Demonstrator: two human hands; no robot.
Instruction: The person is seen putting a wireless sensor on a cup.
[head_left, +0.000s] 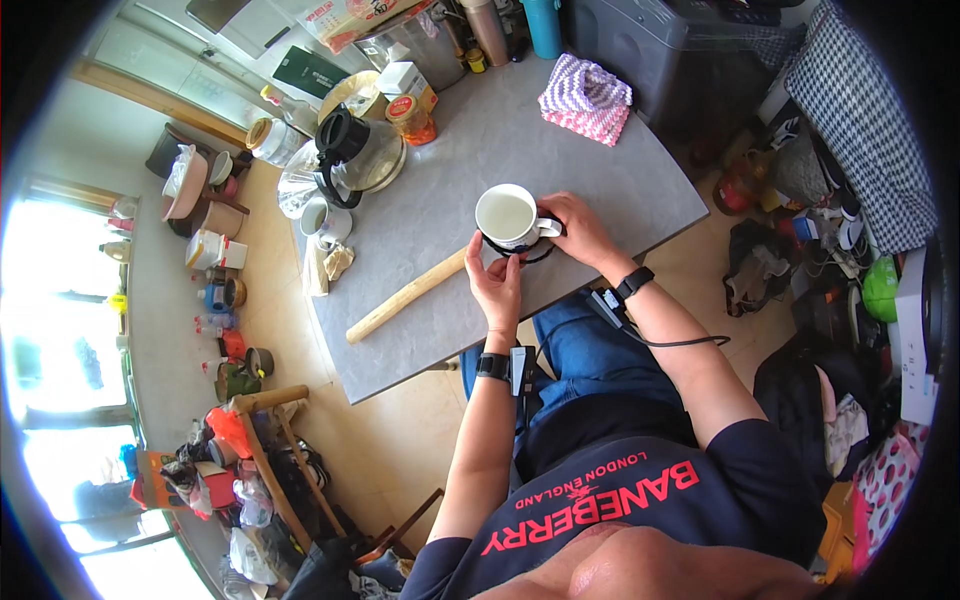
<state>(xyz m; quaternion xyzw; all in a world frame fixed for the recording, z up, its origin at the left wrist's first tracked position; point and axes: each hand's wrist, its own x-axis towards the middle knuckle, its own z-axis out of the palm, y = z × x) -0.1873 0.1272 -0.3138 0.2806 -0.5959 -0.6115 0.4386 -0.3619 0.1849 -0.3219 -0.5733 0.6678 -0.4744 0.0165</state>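
A white mug with pale inner walls stands near the table's front edge, its handle pointing to the right. Both my hands are around it. My left hand has thumb and fingers at its lower left side. My right hand curls in from the right, beside the handle. A thin black loop runs round the mug's lower part, between my hands; whether it is a cord or a rim under the mug I cannot tell. To the left, a wooden stick lies slantwise, its far end close to my left hand.
On the grey table stand a glass coffee pot, a second mug and a lidded jar at the left back. A folded crocheted cloth lies at the far edge. Behind is a dark plastic bin.
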